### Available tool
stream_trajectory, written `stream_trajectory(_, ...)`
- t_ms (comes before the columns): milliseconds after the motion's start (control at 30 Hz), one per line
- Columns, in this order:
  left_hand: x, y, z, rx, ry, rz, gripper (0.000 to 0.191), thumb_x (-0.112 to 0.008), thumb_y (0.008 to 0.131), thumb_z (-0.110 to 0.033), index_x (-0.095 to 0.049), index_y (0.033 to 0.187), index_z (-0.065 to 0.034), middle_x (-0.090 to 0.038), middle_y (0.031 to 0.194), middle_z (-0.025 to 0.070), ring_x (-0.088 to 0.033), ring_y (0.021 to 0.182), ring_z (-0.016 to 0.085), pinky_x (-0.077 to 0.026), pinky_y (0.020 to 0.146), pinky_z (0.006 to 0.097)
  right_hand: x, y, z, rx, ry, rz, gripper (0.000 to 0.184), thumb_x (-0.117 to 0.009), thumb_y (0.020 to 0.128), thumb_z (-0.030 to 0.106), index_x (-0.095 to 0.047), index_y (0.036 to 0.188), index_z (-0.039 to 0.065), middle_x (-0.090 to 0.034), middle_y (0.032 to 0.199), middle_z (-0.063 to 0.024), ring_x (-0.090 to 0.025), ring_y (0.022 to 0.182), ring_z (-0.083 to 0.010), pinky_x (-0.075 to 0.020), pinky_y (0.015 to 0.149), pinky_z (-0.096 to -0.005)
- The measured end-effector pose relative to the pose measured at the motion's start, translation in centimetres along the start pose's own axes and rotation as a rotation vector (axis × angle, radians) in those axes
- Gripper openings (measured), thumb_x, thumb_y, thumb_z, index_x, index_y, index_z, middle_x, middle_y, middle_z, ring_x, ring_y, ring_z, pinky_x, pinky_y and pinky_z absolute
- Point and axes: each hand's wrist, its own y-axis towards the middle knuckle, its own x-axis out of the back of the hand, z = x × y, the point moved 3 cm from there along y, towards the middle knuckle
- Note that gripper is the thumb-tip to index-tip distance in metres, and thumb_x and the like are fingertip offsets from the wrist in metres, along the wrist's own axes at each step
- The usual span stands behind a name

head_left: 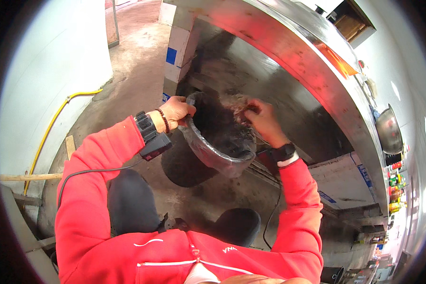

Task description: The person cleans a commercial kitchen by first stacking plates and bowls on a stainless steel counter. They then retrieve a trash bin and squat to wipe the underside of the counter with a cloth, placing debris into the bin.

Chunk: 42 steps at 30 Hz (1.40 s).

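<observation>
A dark bin (188,165) stands tilted on the floor between my knees and the counter. A clear plastic bag (213,156) lines it, its edge folded over the rim and hanging down outside. My left hand (175,112) grips the bag's edge at the left of the rim, thumb and fingers closed on it. Across the opening, my right hand (261,119) has curled fingers at the far right edge of the bag and seems to pinch the film; blur hides the exact hold. Inside, the bin is too dark to make out its contents.
A steel counter (305,71) curves above and to the right, over a dark space. It carries an orange basket (337,62), a steel bowl (388,131) and several bottles (396,191). At left, a yellow hose (49,131) runs along the white wall near a wooden stick (30,176).
</observation>
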Motion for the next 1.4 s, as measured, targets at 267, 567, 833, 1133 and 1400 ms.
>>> stream_trajectory(267,1.6,-0.1,0.3,0.011,-0.011,0.02,0.024,-0.056,0.075,0.006,-0.057,0.099,0.0026,-0.057,0.075,0.0077,-0.054,0.055,0.018,-0.042,0.04,0.0292,13.1,0.1,-2.2,-0.067,0.209,-0.192,0.024,-0.054,0.083,0.008,-0.06,0.103,-0.003,-0.064,0.089,-0.0075,-0.061,0.076,-0.0162,-0.0478,0.068,-0.029)
stream_trajectory(567,2.7,-0.8,0.5,0.022,-0.085,0.017,0.033,-0.053,0.077,0.007,-0.055,0.109,0.0028,-0.06,0.084,0.0074,-0.057,0.06,0.018,-0.045,0.045,0.0297,24.5,2.7,-12.8,-0.029,-1.436,-0.564,0.022,-0.06,0.075,0.014,-0.068,0.088,-0.002,-0.068,0.083,-0.0177,-0.065,0.078,-0.0295,-0.0498,0.068,-0.0383)
stream_trajectory(833,3.5,0.2,1.0,0.033,-0.106,0.035,0.029,-0.053,0.077,0.007,-0.056,0.106,0.004,-0.061,0.085,0.0066,-0.06,0.063,0.017,-0.051,0.049,0.0291,18.6,15.0,-12.9,0.138,-1.167,-0.436,0.038,-0.067,0.078,0.039,-0.068,0.087,0.003,-0.067,0.086,-0.0149,-0.064,0.086,-0.0302,-0.049,0.077,-0.0433)
stream_trajectory(1133,3.6,1.3,0.4,0.04,0.025,-0.053,0.025,-0.056,0.076,0.007,-0.057,0.1,0.0047,-0.06,0.079,0.0078,-0.06,0.062,0.018,-0.051,0.048,0.0286,5.4,22.3,-8.4,0.509,-0.685,-0.091,0.024,-0.07,0.077,0.019,-0.069,0.097,0.007,-0.067,0.093,-0.0139,-0.063,0.088,-0.0235,-0.0493,0.081,-0.0343)
stream_trajectory(1400,2.7,1.3,-0.8,0.069,0.053,-0.105,0.022,-0.059,0.076,0.005,-0.058,0.097,0.0046,-0.057,0.072,0.0068,-0.056,0.053,0.016,-0.048,0.043,0.0295,-1.4,14.7,-3.2,0.387,-0.09,0.174,0.029,-0.053,0.078,-0.006,-0.067,0.101,0.004,-0.062,0.095,-0.0121,-0.062,0.09,-0.0277,-0.0484,0.078,-0.0344)
